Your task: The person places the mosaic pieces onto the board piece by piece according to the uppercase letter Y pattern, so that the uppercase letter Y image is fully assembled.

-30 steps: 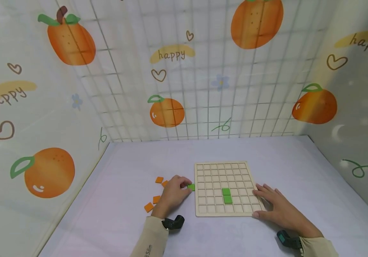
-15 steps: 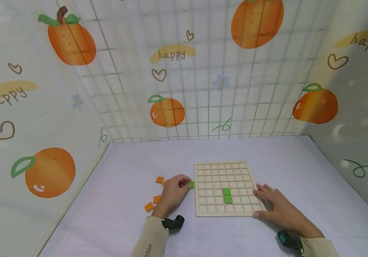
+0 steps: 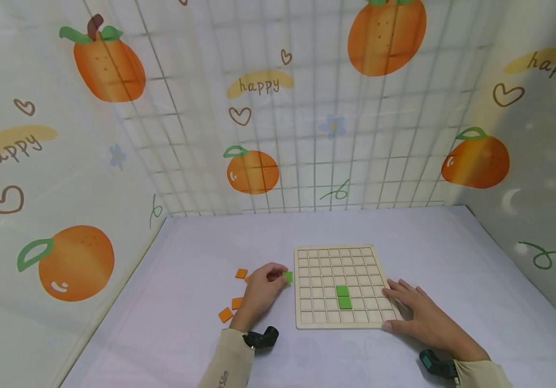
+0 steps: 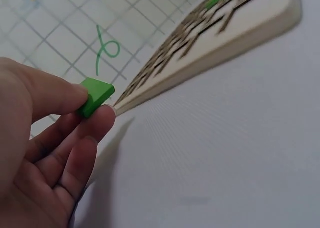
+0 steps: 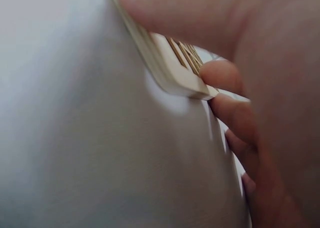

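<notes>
Thumb and fingers point(image 4: 103, 119) of the left hand point(image 3: 260, 292) pinch a small green tile point(image 3: 287, 277) at the centre of the frame, just beside the left edge of a pale gridded board point(image 3: 317, 280). The right hand point(image 3: 421, 315), lower right, has its fingers spread and touches the board's right edge, thumb at the near corner. Two green squares point(image 3: 343, 297) sit in adjoining cells, one above the other, in the board's lower half. Orange tiles point(image 3: 225, 314) lie left of the left hand on the white worktop point(image 3: 346, 355). Behind rises a fruit-printed curtain point(image 3: 307, 108).
</notes>
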The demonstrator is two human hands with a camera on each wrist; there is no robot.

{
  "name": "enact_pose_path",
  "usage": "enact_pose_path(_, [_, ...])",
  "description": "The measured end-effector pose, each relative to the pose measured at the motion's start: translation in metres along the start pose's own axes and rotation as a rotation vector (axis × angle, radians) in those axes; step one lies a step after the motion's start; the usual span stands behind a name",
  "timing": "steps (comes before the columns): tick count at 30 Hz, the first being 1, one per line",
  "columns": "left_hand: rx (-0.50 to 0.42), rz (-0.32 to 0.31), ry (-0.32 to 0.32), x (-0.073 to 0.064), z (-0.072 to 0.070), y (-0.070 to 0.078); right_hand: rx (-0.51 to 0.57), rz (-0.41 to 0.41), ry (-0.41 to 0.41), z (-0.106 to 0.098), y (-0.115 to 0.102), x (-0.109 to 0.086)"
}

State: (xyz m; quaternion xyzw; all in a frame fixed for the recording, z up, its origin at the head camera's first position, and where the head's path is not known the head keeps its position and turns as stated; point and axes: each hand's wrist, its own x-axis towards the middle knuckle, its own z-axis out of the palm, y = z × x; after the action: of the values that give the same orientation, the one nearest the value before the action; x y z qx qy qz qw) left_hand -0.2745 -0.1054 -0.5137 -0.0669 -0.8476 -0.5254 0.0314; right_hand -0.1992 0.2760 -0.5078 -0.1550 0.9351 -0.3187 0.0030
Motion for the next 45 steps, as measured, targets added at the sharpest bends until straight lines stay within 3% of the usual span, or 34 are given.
enact_pose_path(4, [-0.092,-0.052,-0.006,0.001,-0.002,0.002,0.001,0.000,0.003,0.000,0.001,0.001])
enact_pose_path(16, [-0.260,-0.118,-0.005,-0.002,-0.002,0.009,0.040,0.012,-0.008,-0.001,-0.001,-0.002])
enact_pose_path(20, [-0.279,-0.114,-0.033,-0.003,0.000,0.009,0.019,-0.010,0.013,0.000,0.000,-0.003])
enact_pose_path(30, [-0.330,-0.071,-0.095,-0.003,0.006,0.017,0.029,0.023,0.001,0.002,-0.001,-0.001])
enact_pose_path(45, [-0.372,-0.058,-0.171,0.002,0.029,0.027,0.045,-0.005,0.022,0.003,0.003,-0.005])
